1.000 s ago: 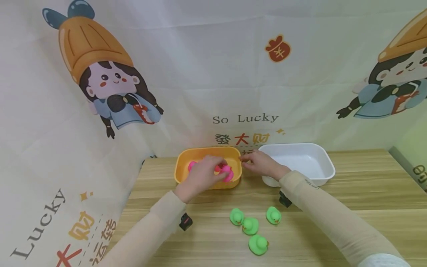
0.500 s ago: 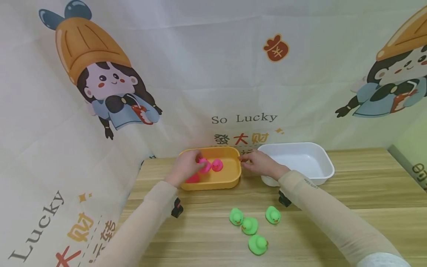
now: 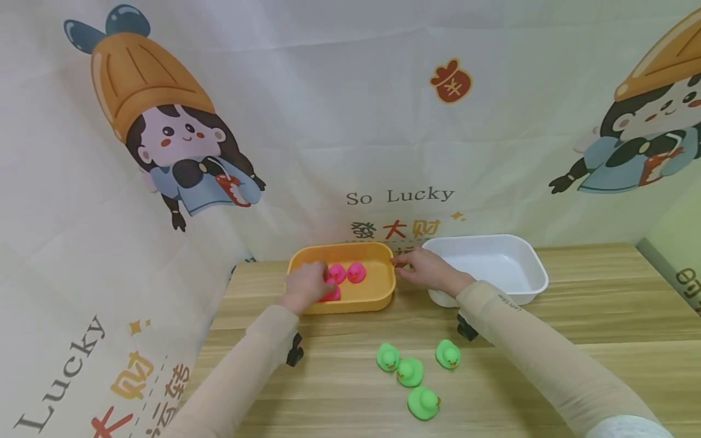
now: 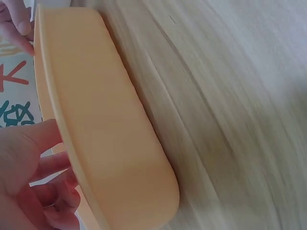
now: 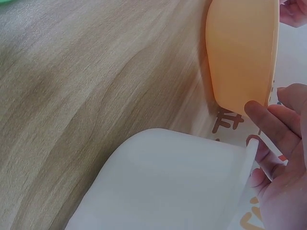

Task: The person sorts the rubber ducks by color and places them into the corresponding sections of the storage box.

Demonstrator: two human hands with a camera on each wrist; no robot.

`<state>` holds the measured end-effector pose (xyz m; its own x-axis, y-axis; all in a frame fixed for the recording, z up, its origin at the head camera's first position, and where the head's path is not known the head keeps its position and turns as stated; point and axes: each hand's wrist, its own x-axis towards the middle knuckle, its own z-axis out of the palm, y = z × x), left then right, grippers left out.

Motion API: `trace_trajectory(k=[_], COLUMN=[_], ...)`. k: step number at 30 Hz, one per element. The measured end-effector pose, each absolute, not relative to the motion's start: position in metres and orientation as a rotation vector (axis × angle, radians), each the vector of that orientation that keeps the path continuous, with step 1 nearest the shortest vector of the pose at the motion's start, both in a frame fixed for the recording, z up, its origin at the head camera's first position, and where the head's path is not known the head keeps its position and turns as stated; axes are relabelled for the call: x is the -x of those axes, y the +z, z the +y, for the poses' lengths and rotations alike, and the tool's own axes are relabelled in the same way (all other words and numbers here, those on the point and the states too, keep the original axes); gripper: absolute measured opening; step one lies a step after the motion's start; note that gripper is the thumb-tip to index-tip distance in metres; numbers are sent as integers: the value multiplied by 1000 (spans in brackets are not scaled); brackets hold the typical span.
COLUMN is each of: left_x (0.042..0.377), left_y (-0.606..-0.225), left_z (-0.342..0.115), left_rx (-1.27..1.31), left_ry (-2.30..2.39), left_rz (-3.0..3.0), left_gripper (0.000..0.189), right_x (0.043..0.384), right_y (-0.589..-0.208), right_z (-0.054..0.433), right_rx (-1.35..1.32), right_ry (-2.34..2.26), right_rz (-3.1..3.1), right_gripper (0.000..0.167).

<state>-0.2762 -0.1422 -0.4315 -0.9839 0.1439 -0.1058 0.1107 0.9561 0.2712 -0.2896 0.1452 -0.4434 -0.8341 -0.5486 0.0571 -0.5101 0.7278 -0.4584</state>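
Inside the left end of the orange basin (image 3: 375, 285), my left hand (image 3: 305, 282) has its thumb and fingers around a pink rubber duck (image 3: 331, 295), partly hidden by them. Two more pink rubber ducks sit behind it: one duck (image 3: 336, 273) beside the fingers and another duck (image 3: 356, 272) nearer the middle. In the left wrist view, curled fingers reach over the basin's rim and its wall hides the ducks. My right hand (image 3: 426, 269) holds the basin's right rim at the fingertips; the right wrist view shows fingertips (image 5: 253, 109) at that rim.
A white basin (image 3: 493, 261) stands close on the right, beneath my right forearm. Several green rubber ducks, one being the front duck (image 3: 423, 403), lie on the wooden table (image 3: 602, 316) between my arms. A printed cloth (image 3: 339, 121) hangs behind.
My left hand moved left inside the basin with a pink duck, let it rest beside another, then came slightly nearer onto the front-left duck. My right hand stayed at the rim.
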Motion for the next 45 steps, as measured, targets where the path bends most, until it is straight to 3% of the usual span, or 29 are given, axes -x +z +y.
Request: trace_trajectory(k=[45], left_x=[272], left_y=[-439], left_z=[-131], left_rx=[-173], left_ry=[260], left_rz=[3075], left_gripper=[29], right_x=[290], right_y=[-446], right_z=[146], right_rx=[866], right_ry=[-717], right_rz=[2850], right_gripper=[37])
